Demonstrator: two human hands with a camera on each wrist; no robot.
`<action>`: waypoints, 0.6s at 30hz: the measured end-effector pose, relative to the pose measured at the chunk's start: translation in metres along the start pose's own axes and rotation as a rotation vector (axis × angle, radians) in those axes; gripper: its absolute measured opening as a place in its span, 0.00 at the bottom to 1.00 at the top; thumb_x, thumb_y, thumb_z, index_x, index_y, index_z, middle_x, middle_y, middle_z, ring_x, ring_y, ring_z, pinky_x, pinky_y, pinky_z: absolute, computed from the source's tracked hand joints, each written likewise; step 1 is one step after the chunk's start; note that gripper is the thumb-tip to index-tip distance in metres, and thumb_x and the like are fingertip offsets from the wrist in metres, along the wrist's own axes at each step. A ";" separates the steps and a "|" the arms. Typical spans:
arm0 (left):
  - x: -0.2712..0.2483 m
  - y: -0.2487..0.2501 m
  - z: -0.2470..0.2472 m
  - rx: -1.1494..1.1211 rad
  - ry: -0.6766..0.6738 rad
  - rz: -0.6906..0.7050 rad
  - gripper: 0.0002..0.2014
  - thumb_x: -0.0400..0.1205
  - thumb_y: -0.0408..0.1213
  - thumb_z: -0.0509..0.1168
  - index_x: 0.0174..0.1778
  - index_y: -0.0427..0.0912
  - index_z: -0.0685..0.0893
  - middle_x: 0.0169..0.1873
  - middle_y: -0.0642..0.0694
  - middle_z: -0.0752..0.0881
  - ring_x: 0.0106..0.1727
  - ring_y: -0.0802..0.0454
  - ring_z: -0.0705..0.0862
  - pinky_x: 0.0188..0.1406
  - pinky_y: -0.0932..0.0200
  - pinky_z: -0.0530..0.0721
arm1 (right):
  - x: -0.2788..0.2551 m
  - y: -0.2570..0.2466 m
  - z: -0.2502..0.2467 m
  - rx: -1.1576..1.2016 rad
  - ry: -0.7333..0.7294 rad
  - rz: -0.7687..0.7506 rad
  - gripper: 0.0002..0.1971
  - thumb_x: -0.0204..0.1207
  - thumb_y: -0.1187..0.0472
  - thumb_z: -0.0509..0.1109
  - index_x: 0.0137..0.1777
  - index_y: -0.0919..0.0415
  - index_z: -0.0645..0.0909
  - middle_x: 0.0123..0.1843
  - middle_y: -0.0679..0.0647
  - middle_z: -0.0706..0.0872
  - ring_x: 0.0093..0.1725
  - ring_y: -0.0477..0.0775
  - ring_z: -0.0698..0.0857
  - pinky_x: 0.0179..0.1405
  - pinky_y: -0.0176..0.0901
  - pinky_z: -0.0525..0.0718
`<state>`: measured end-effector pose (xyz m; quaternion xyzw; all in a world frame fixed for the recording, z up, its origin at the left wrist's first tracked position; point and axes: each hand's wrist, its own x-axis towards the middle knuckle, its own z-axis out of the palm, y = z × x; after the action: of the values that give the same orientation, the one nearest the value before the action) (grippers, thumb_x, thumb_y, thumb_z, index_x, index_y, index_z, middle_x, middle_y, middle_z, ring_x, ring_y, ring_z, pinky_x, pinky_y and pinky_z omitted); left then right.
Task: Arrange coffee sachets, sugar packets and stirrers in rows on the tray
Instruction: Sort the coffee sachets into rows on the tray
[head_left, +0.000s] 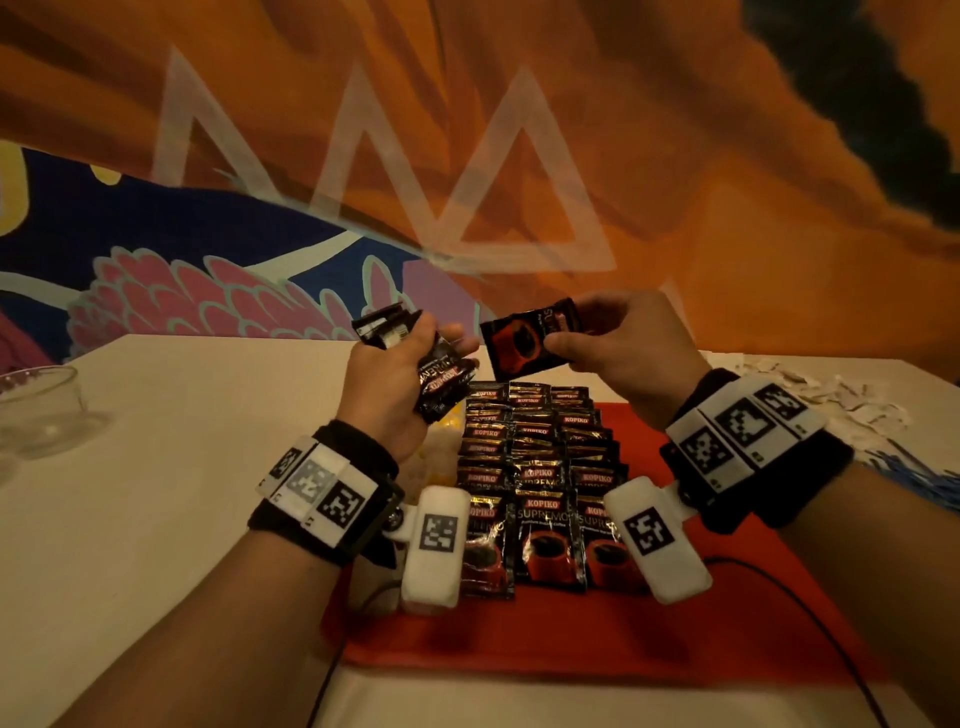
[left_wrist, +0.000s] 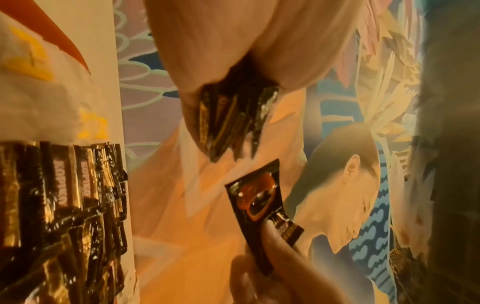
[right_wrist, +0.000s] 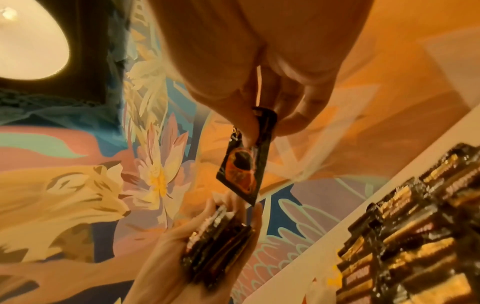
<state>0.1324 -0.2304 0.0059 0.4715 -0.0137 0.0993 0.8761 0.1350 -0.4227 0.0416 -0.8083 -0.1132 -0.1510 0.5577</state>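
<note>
A red tray (head_left: 675, 618) lies on the table and carries black coffee sachets (head_left: 540, 467) in three overlapping rows. White and yellow sugar packets (head_left: 441, 441) lie at the tray's left side, partly hidden by my left arm. My left hand (head_left: 400, 374) is raised over the tray's far end and grips a stack of coffee sachets (head_left: 441, 376), also in the left wrist view (left_wrist: 233, 123). My right hand (head_left: 613, 343) pinches a single coffee sachet (head_left: 524, 343) between thumb and fingers, just right of the stack (right_wrist: 218, 246). The single sachet (right_wrist: 245, 164) hangs slanted.
A glass bowl (head_left: 41, 410) stands at the table's left edge. White paper packets (head_left: 831, 395) and blue stirrers (head_left: 919, 478) lie on the table to the right. A black cable (head_left: 810, 613) crosses the tray's near right corner. A painted wall rises right behind the table.
</note>
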 end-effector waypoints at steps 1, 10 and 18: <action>0.000 0.000 -0.001 0.020 -0.002 0.029 0.07 0.88 0.33 0.63 0.44 0.39 0.82 0.36 0.43 0.88 0.39 0.47 0.89 0.47 0.43 0.91 | 0.001 -0.001 -0.001 -0.044 0.009 -0.015 0.11 0.71 0.66 0.81 0.43 0.49 0.85 0.47 0.52 0.90 0.48 0.55 0.88 0.51 0.52 0.88; -0.005 -0.005 -0.001 0.909 -0.324 0.512 0.08 0.80 0.34 0.73 0.52 0.49 0.85 0.45 0.59 0.87 0.46 0.70 0.85 0.49 0.74 0.79 | -0.007 -0.019 0.004 0.095 -0.237 0.096 0.06 0.77 0.58 0.75 0.42 0.60 0.86 0.44 0.55 0.89 0.46 0.52 0.86 0.46 0.46 0.83; -0.014 -0.014 0.013 0.552 -0.229 0.433 0.06 0.81 0.29 0.71 0.51 0.42 0.87 0.46 0.44 0.90 0.51 0.50 0.90 0.54 0.58 0.87 | -0.013 -0.020 0.003 0.491 -0.281 0.285 0.17 0.80 0.51 0.69 0.59 0.64 0.85 0.55 0.59 0.89 0.54 0.57 0.87 0.54 0.51 0.88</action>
<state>0.1225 -0.2508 0.0005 0.6842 -0.1839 0.2289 0.6676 0.1164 -0.4127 0.0528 -0.6700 -0.1076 0.0735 0.7308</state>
